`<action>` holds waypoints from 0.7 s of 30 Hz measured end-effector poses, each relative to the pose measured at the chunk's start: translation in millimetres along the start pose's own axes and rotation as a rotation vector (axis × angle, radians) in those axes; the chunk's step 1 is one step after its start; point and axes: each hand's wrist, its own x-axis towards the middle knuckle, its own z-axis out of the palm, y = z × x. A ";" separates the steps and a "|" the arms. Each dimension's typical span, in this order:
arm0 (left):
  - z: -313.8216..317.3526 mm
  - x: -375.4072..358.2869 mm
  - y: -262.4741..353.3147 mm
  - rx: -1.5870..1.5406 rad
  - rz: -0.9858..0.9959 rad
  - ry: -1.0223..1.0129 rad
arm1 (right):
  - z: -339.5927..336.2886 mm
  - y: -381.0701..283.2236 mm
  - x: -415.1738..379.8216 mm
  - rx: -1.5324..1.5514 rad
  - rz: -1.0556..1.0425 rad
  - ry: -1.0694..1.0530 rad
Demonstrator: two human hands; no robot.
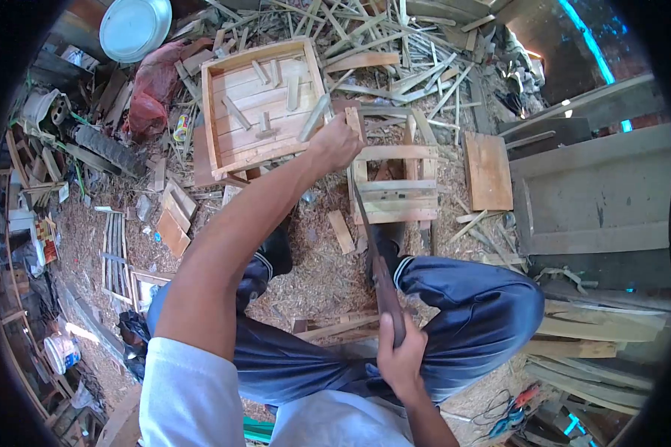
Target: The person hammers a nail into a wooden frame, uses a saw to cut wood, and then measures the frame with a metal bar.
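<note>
My left hand [337,143] reaches forward, its fingers closed on the far left corner of a small slatted wooden frame [395,153]. Close to my body, my right hand [402,354] is wrapped around the near end of a long, dark bladed tool [384,287]. Brownish and wider near my hand, the tool narrows to a thin far part that overlaps the frame's left side. A shallow wooden tray [213,112] lies left of the frame, with several short wood pieces [294,92] inside. My feet are beside and at the frame's near edge.
Thin wood offcuts [417,78] pile up at the back. A square board [488,171] lies right of the frame. Wood shavings [306,279] cover the ground. A white bucket [134,30] and a red sack [149,93] stand at the far left; curved planks [585,380] lie at right.
</note>
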 end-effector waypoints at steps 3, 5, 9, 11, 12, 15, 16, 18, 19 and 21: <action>-2.2 1.1 2.3 -0.083 -0.001 -0.057 | 32.5 19.0 56.0 0.007 0.295 -0.127; -3.4 3.4 -0.6 -0.057 -0.013 -0.048 | 64.3 37.0 83.7 -0.065 0.188 -0.097; -7.9 -0.5 -2.1 -0.080 -0.013 -0.008 | 17.4 7.4 15.1 -0.094 0.151 -0.116; -1.9 0.9 -4.1 -0.065 -0.019 -0.026 | 6.3 2.1 6.8 -0.098 0.057 -0.075; 0.9 1.9 0.1 -0.065 0.001 -0.050 | 7.3 -0.5 11.5 -0.056 0.107 -0.083; -7.6 0.9 3.3 -0.099 -0.010 -0.134 | 50.0 29.4 70.6 0.012 0.176 -0.066; -6.2 -0.8 1.1 -0.049 -0.002 -0.042 | 67.9 38.1 94.7 -0.077 0.256 -0.104; -6.8 0.7 -6.9 -0.061 -0.025 -0.056 | 70.1 27.7 90.9 -0.125 0.195 -0.138; -4.4 0.1 0.8 -0.105 -0.037 -0.066 | 53.3 19.5 66.4 -0.095 0.209 -0.125; -14.2 5.2 -8.2 -0.072 -0.041 -0.098 | 19.1 2.8 28.1 -0.033 0.174 -0.085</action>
